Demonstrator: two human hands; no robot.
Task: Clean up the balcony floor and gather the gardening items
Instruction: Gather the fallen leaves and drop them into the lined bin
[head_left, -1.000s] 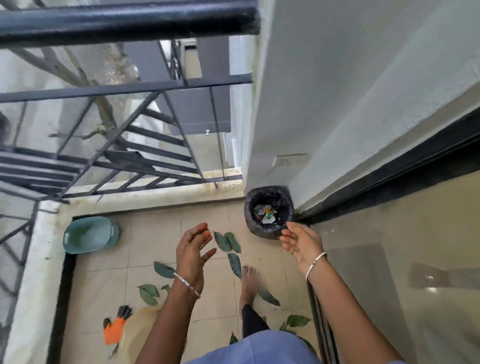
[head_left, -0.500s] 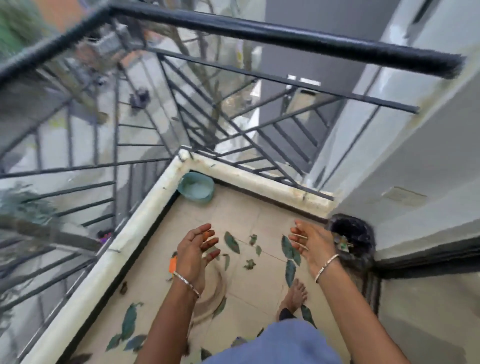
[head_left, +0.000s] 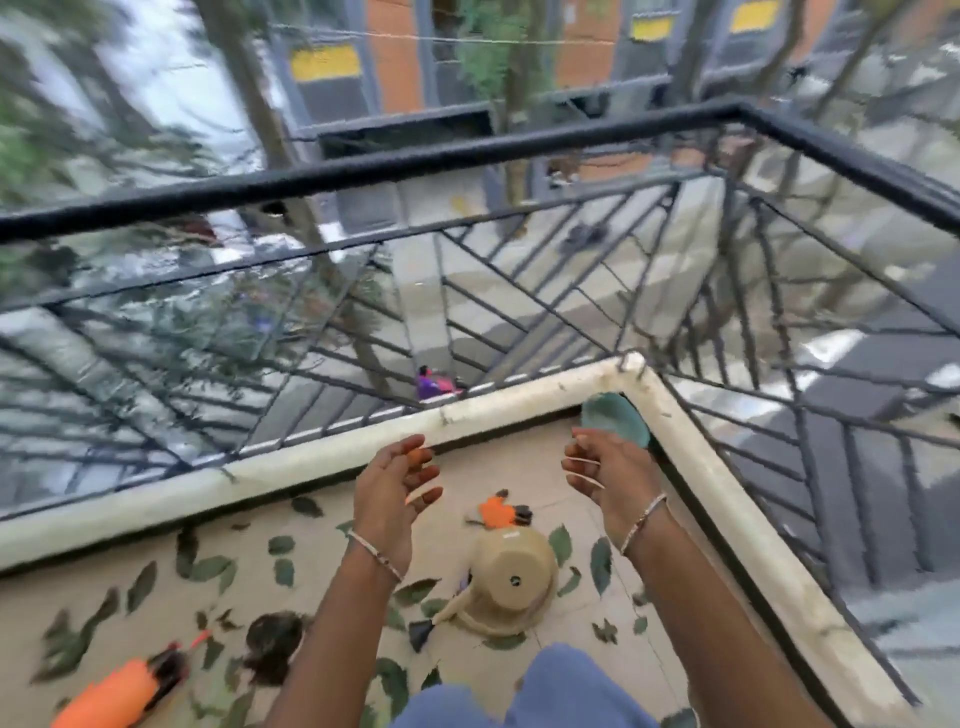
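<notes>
The head-worn camera is looking steeply down over the beige tiled balcony floor (head_left: 470, 460) toward the black metal railing (head_left: 415, 156).

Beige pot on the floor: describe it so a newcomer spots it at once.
From the white curb corner, come down the tiled floor between the person's forearms. The beige pot sits upside down there, next to a small orange-and-black item. Among flat green leaves, it alone is a tan dome with a dark hole on top.

Soft, even daylight with faint shadows; heavy motion blur throughout, and wide-angle bending at the edges.
</notes>
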